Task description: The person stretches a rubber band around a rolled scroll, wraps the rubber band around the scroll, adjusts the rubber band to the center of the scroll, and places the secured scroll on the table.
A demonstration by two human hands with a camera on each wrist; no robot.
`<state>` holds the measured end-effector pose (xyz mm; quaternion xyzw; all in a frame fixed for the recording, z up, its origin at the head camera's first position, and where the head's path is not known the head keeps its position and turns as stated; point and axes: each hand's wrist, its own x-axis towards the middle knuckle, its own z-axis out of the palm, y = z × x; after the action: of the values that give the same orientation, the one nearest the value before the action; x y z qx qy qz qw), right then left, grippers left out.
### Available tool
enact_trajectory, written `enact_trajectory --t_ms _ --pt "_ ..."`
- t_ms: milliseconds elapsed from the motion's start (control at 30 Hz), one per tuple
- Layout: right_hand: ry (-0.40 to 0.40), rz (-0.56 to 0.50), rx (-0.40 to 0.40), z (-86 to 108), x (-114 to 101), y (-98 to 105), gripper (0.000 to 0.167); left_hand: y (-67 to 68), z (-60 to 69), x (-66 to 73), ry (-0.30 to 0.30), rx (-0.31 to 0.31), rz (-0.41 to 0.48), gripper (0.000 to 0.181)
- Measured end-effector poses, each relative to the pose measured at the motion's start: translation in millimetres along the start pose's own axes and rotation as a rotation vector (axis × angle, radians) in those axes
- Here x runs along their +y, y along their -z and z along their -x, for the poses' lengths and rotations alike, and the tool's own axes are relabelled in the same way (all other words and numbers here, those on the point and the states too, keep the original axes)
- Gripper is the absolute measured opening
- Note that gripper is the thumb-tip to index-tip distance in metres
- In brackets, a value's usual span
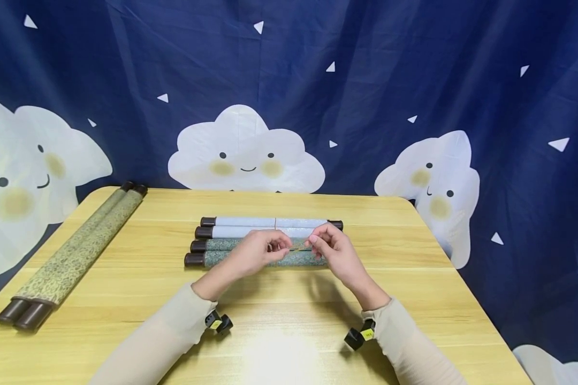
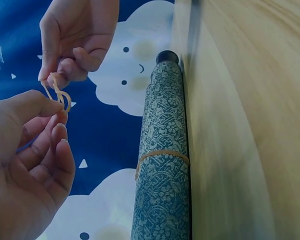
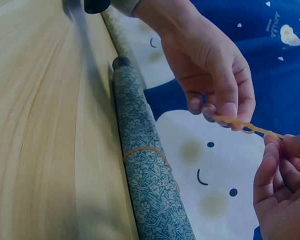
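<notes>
Between my two hands an orange rubber band [image 2: 61,97] is stretched in loops above the scrolls. My left hand [image 1: 257,251] pinches one end with thumb and fingertips; my right hand [image 1: 339,254] pinches the other. Below them lie two green patterned scrolls [image 1: 217,259], side by side, with dark end knobs. A second rubber band [image 3: 145,149] circles the green scroll nearest me in both wrist views. Just behind, two white scrolls [image 1: 241,221] lie parallel to the green ones, a thin band [image 1: 275,223] crossing them. My right hand partly hides the scrolls' right ends.
Two long yellow-green patterned scrolls [image 1: 79,251] with dark knobs lie slanted along the left edge of the wooden table [image 1: 139,326]. Behind the table hangs a dark blue curtain [image 1: 289,64] with clouds and white triangles. A small black camera is strapped at each wrist.
</notes>
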<state>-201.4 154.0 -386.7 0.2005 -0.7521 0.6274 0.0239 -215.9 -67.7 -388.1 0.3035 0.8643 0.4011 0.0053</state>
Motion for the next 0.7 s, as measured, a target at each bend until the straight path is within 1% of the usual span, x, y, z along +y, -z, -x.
enact_trajectory --t_ms 133,300,367,433,533,633,700 --pt "-0.007 -0.029 0.040 -1.3 1.1 2.4 0.011 2.1 -0.1 0.0 0.011 0.006 -0.019 0.015" --pt "0.000 -0.097 0.170 -2.8 0.9 6.2 0.010 4.3 -0.3 -1.3 0.032 0.018 -0.032 0.018" --pt "0.006 -0.126 0.198 -2.8 0.6 7.2 0.011 4.9 -0.3 -1.2 0.047 0.011 -0.035 0.014" --pt "0.011 -0.149 0.201 -2.7 0.1 7.5 0.010 5.3 -0.4 -1.1 0.059 -0.002 -0.044 0.010" --pt "0.013 -0.143 0.178 -2.6 -0.1 7.1 0.012 5.5 -0.7 -1.0 0.073 -0.016 -0.043 0.010" --pt "0.008 -0.106 0.141 -2.2 -0.6 5.7 0.012 4.8 -1.3 -2.1 0.076 0.000 -0.030 0.012" --pt "0.002 -0.077 0.103 -1.6 -0.7 4.6 0.012 4.4 -1.6 -2.3 0.069 0.026 -0.013 0.017"
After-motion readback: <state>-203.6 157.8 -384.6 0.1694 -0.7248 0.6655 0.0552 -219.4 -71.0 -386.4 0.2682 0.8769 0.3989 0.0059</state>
